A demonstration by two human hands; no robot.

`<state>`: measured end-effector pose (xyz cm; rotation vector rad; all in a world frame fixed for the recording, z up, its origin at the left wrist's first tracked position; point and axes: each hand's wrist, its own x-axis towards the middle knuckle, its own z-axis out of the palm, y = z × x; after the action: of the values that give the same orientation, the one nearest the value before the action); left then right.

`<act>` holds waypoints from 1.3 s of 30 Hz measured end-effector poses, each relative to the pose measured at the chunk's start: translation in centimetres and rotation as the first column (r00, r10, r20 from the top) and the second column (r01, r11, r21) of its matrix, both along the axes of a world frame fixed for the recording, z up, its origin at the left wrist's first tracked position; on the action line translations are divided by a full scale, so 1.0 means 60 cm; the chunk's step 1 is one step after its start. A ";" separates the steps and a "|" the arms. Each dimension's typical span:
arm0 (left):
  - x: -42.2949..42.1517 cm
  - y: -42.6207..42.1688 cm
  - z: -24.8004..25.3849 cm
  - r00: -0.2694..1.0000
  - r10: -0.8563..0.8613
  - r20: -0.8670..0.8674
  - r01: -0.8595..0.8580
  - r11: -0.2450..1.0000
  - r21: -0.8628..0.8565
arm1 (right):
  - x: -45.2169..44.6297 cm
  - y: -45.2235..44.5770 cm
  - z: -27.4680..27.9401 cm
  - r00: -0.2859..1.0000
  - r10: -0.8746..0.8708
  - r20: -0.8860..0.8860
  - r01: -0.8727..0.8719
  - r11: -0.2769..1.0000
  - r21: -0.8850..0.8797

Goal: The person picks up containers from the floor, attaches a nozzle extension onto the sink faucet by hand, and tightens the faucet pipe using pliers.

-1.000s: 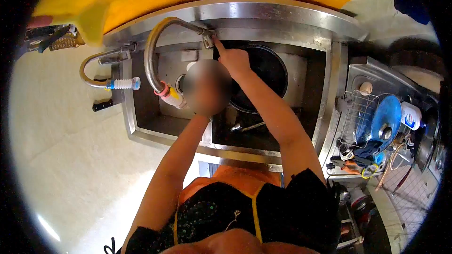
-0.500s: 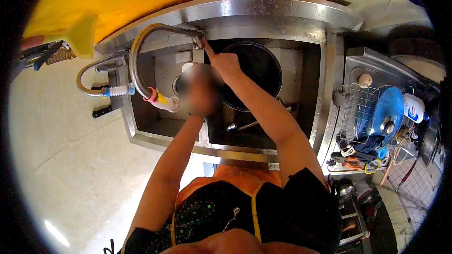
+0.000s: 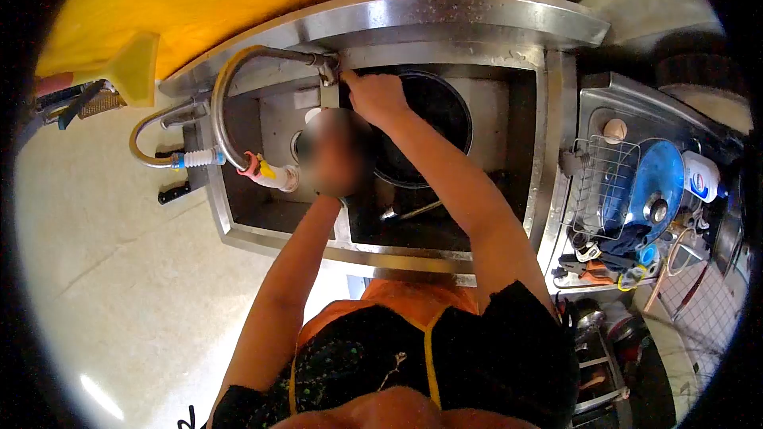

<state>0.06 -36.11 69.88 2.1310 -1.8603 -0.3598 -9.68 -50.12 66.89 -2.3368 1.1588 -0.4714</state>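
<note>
My right hand (image 3: 378, 98) reaches over the sink with its fingers bent and their tips against the base of the tap (image 3: 327, 71). The curved metal spout (image 3: 230, 83) ends in a white flexible nozzle (image 3: 274, 175) with a pink and yellow collar. My left hand (image 3: 337, 152) is over the divider between the two basins, under a blurred patch that hides its fingers and anything in them. A round black pan (image 3: 433, 119) lies in the right basin, partly behind my right hand and forearm. A metal handle (image 3: 413, 211) shows below it.
A second tap (image 3: 147, 123) and black-handled knives (image 3: 173, 192) are on the left. The sink's raised back rim (image 3: 469, 14) runs along the far side. To the right are a wire basket (image 3: 608, 187), a blue lid (image 3: 653, 183) and a white bottle (image 3: 701, 177).
My right hand's index finger was stretched out to the tap and is now more bent there. My left hand stays in nearly the same place. The view has shifted slightly.
</note>
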 end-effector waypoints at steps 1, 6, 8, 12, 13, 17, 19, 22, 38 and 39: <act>0.001 0.004 -0.009 1.000 -0.021 0.000 0.021 0.999 -0.039 | -0.009 0.004 -0.006 0.998 0.051 0.028 -0.052 0.999 0.016; 0.001 0.002 -0.007 1.000 0.009 0.001 -0.009 1.000 -0.009 | -0.032 0.024 -0.007 0.997 -0.006 0.072 -0.001 0.996 0.094; 0.003 0.008 -0.020 0.999 -0.031 0.012 0.032 0.997 -0.071 | -0.024 0.023 -0.003 0.992 -0.032 0.120 0.024 0.998 0.062; 0.009 0.002 -0.015 0.999 -0.014 0.039 0.014 1.000 -0.011 | -0.014 0.013 0.012 1.000 -0.014 0.010 0.013 0.994 0.109; 0.008 0.002 -0.014 1.000 -0.010 0.027 0.011 1.000 -0.014 | -0.013 0.012 0.009 1.000 -0.012 0.018 0.010 0.994 0.108; 0.006 0.002 -0.011 0.999 0.021 -0.033 -0.021 1.000 -0.003 | -0.004 0.007 -0.011 0.991 -0.049 0.128 0.037 0.995 0.097; 0.008 0.002 -0.015 0.999 0.005 0.037 -0.003 0.998 -0.055 | -0.003 0.004 -0.001 0.981 -0.088 0.174 0.061 0.986 0.155; 0.011 0.002 -0.019 0.997 -0.005 0.073 0.011 0.996 -0.084 | 0.004 -0.003 0.012 0.975 -0.133 0.179 0.071 0.947 0.313; 0.012 -0.001 -0.018 0.999 -0.010 0.052 0.014 0.997 -0.079 | 0.015 -0.015 0.018 0.974 -0.192 0.120 0.117 0.878 0.464; 0.013 -0.001 -0.020 0.999 -0.011 0.050 0.015 0.996 -0.082 | 0.012 -0.014 0.019 0.974 -0.187 0.128 0.112 0.887 0.447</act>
<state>0.82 -36.15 68.70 2.0915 -1.8831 -0.2308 -8.93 -50.95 68.03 -1.7950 1.2236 -0.4019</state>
